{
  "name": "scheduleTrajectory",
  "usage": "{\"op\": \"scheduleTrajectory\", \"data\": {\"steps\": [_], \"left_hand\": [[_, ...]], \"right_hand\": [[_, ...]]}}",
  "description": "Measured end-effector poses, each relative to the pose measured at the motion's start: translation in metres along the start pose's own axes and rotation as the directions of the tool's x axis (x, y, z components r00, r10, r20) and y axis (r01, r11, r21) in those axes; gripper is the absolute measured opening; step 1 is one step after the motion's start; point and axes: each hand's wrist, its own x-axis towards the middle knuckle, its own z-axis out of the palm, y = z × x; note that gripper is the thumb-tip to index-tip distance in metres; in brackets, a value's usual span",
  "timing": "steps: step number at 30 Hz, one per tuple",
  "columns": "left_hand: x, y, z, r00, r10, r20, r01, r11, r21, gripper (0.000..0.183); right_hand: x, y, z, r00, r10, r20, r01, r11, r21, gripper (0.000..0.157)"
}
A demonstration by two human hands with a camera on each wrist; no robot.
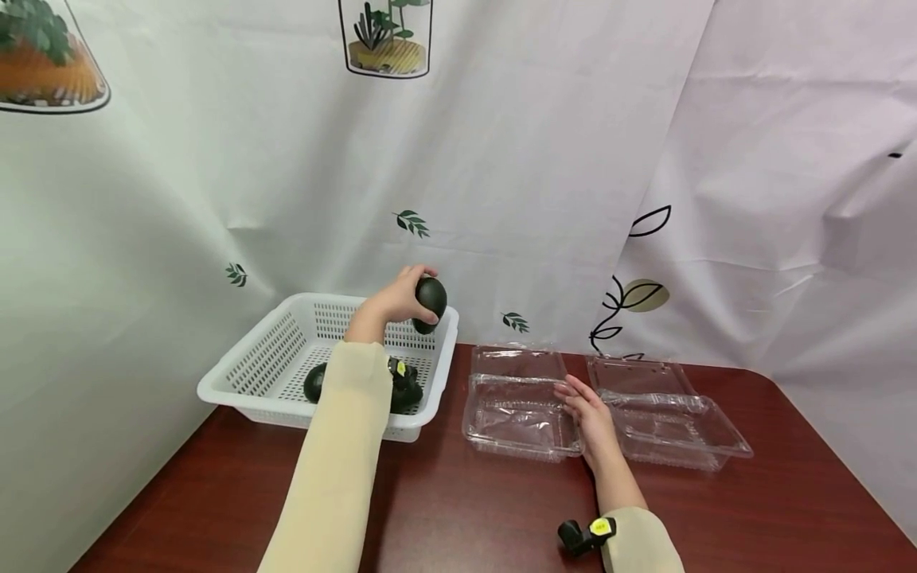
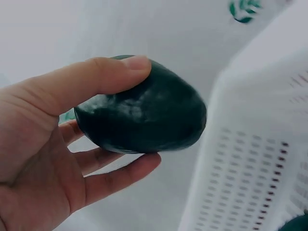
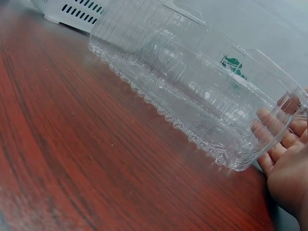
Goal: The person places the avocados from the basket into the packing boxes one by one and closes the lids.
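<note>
We are seeing a glossy, dark green, egg-shaped fruit [image 1: 431, 298] being held up near the far right corner of the white basket [image 1: 251, 403], while a clear plastic container [image 1: 517, 420] is sitting lid-open just right of it

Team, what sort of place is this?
Probably a makeshift indoor tabletop workspace: a plant-print sheet hangs behind a reddish-brown table, which holds a white basket and clear plastic containers. The wider room isn't visible.
</note>
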Motion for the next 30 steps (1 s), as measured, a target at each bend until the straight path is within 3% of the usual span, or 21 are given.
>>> {"op": "scheduleTrajectory", "data": {"steps": [5, 12, 19, 25, 30], "left_hand": [[-0.005, 0.014, -0.007, 0.995, 0.056, -0.081, -0.057, 0.998, -0.005, 0.077], [-0.019, 0.033, -0.013, 0.981, 0.059, -0.184, -0.07, 0.996, -0.057, 0.075], [-0.034, 0.043, -0.012, 0.964, 0.088, -0.251, -0.109, 0.992, -0.068, 0.075], [-0.045, 0.05, -0.006, 0.931, 0.153, -0.331, -0.177, 0.983, -0.044, 0.075], [-0.054, 0.055, 0.002, 0.886, 0.258, -0.386, -0.271, 0.962, 0.023, 0.074]], "right_hand": [[0.0, 0.0, 0.0, 1.0, -0.005, -0.001, 0.005, 1.0, -0.008, 0.047], [-0.001, 0.002, -0.001, 0.999, -0.042, 0.001, 0.042, 0.999, 0.004, 0.046], [0.0, 0.002, -0.001, 1.0, -0.014, -0.012, 0.014, 1.0, 0.017, 0.046], [0.0, 0.001, 0.0, 1.0, -0.002, -0.01, 0.002, 1.0, 0.019, 0.047], [-0.001, 0.0, 0.001, 1.0, -0.006, -0.01, 0.006, 1.0, 0.018, 0.047]]}}
